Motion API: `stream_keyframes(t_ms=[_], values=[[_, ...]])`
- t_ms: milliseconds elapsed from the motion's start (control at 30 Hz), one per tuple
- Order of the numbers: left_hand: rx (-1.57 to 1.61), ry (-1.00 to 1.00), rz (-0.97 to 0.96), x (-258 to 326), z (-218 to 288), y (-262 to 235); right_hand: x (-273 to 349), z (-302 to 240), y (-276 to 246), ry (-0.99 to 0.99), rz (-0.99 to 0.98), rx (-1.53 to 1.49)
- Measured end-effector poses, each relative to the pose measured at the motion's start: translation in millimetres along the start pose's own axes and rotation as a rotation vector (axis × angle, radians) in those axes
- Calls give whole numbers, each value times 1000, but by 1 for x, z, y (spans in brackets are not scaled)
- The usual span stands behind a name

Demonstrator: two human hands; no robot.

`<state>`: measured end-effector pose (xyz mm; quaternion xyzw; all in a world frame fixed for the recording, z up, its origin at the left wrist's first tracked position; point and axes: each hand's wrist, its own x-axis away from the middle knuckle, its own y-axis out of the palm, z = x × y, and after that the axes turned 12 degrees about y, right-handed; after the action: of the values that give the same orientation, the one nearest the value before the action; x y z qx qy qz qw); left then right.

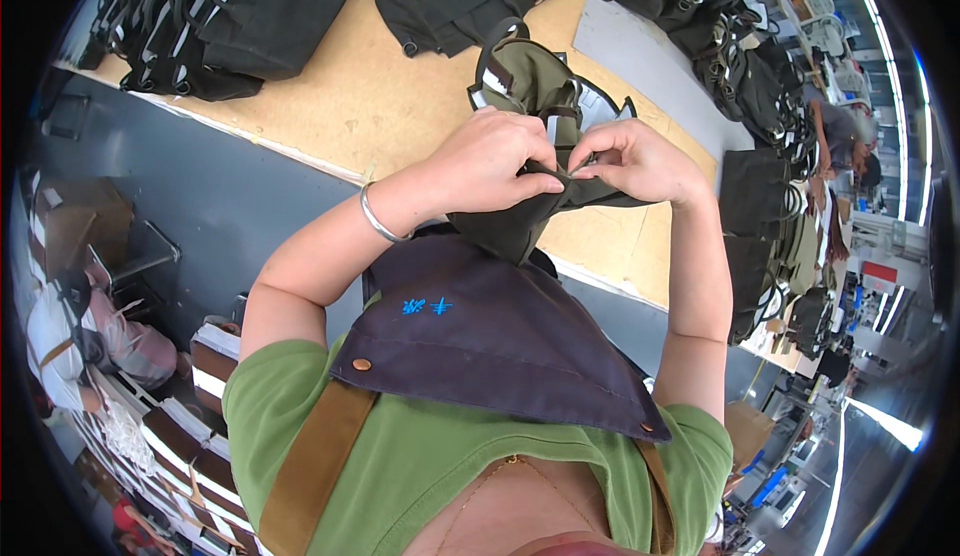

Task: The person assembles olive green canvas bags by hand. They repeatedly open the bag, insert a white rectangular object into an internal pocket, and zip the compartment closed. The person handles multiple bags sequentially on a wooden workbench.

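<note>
Plainly, the surface has a near edge slanting down from left to right, with bare room left of the bag and a narrower strip right of it. The bag is dark outside with olive lining, its lower part overhanging that edge. The left hand and right hand pinch its cloth close together. Bag pile limits the left; a flat bag lies beyond; more bags crowd the right.
</note>
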<state>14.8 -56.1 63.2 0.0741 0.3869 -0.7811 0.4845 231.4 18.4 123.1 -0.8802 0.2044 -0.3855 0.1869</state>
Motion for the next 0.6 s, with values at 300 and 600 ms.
stream_keyframes(t_ms=[300,600], values=[[215,-201,122,-3,3,3,4,-10,5,122,18,-277],[201,-271,48,-8,3,7,7,-15,8,108,-9,-234]])
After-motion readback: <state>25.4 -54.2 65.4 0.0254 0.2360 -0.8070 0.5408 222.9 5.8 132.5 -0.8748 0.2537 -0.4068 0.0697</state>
